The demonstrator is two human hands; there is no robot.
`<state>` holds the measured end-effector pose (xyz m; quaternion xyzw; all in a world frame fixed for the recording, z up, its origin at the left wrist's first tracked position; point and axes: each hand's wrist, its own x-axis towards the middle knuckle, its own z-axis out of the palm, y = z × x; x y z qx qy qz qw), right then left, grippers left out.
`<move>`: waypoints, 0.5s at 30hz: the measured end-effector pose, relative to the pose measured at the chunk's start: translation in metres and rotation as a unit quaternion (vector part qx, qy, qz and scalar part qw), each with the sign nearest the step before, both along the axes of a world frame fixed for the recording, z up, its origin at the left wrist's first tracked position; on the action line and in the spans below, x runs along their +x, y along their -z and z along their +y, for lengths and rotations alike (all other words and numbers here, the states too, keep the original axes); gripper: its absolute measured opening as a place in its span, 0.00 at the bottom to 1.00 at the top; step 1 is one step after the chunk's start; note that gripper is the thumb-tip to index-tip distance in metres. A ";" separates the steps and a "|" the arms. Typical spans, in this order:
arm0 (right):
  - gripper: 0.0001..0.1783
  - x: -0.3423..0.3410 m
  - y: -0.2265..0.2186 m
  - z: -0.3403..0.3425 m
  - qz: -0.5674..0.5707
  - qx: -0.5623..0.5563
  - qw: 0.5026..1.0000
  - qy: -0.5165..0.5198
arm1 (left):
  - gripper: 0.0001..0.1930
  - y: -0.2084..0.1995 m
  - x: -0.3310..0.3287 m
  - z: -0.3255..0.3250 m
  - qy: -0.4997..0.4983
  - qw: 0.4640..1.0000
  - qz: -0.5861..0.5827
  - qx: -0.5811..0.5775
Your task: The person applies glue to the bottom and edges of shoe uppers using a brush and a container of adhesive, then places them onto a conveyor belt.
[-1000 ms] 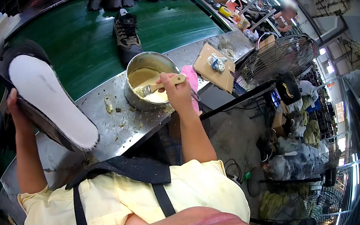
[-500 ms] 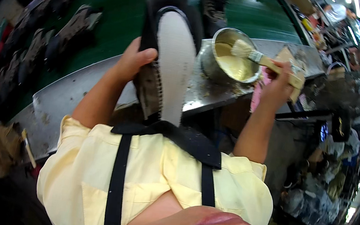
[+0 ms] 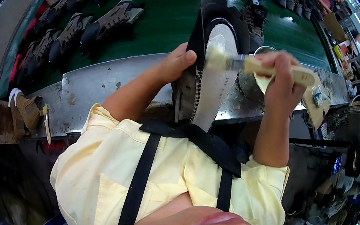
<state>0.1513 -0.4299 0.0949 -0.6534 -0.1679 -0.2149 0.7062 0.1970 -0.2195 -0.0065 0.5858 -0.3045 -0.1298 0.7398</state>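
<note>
My left hand (image 3: 180, 62) grips the side of an upturned shoe upper (image 3: 185, 97), its thumb resting on the dark edge. The pale, stitched underside (image 3: 213, 94) faces up, with a whiter wet-looking patch near the far end. In my right hand (image 3: 284, 78), closed round the wooden handle, is a flat paintbrush (image 3: 258, 68). Its bristles, smeared by motion, lie over the far part of that underside. Just beyond the brush, a metal pot (image 3: 247, 88) of cream-coloured paste is partly hidden by my right hand and the brush.
Several grey shoes (image 3: 107, 25) stand on the green surface (image 3: 165, 15) at left, and a dark laced shoe (image 3: 253, 22) beyond the pot. A metal ledge (image 3: 116, 74) runs along the front. A second brush (image 3: 46, 123) and a brown shoe (image 3: 23, 112) lie at far left; a fan (image 3: 354, 122) stands right.
My right hand has brought the paintbrush leftward from the pot onto the shoe's underside, where a whiter patch now shows. My left hand keeps its grip. The whole view has shifted.
</note>
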 end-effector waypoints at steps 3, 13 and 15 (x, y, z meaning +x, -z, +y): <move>0.13 -0.020 0.007 -0.006 -0.017 -0.042 0.997 -0.063 | 0.44 -0.003 -0.005 -0.004 -0.005 0.998 0.006 -0.065; 0.16 0.008 -0.004 -0.009 -0.013 -0.022 0.982 0.188 | 0.42 0.001 -0.006 -0.001 -0.008 0.997 -0.030 -0.067; 0.16 -0.011 0.013 -0.016 0.033 -0.029 0.981 0.187 | 0.42 0.004 -0.006 0.002 -0.020 0.996 -0.003 -0.083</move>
